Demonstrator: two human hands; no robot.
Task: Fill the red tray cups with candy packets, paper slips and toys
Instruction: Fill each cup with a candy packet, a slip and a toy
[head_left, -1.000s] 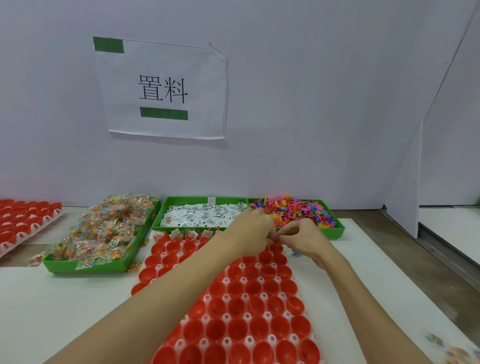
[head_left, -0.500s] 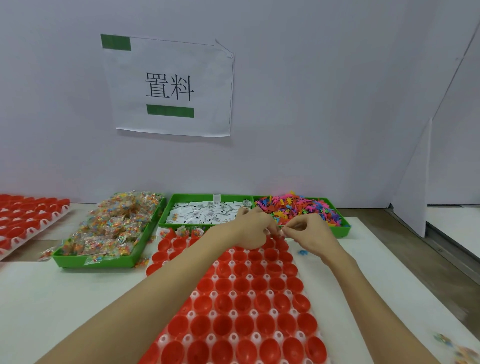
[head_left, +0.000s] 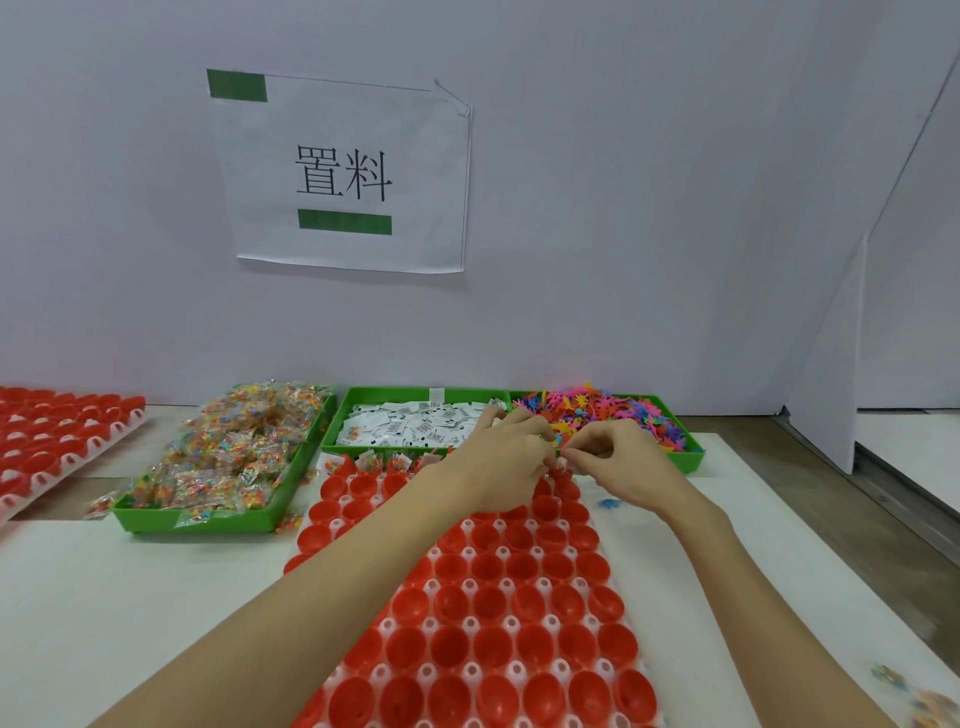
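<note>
The red cup tray (head_left: 498, 613) is laid on the white counter (head_left: 104, 597), before three green bins: candy packets (head_left: 234, 457), paper slips (head_left: 410, 423), toys (head_left: 597, 413). Both hands, left (head_left: 506, 460) and right (head_left: 615, 460), are curled fingertip to fingertip above its far row; what is pinched cannot be told.

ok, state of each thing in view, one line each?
red tray: most cups empty; far-row cups on the left hold candy packets.
candy bin: heaped, packets spilling past its edge.
paper slip bin: filled with white slips.
toy bin: piled with coloured toys.
left hand: fingers curled over the far row; what it holds is hidden.
right hand: fingers pinched at the left hand's fingertips; item too small to tell.
</note>
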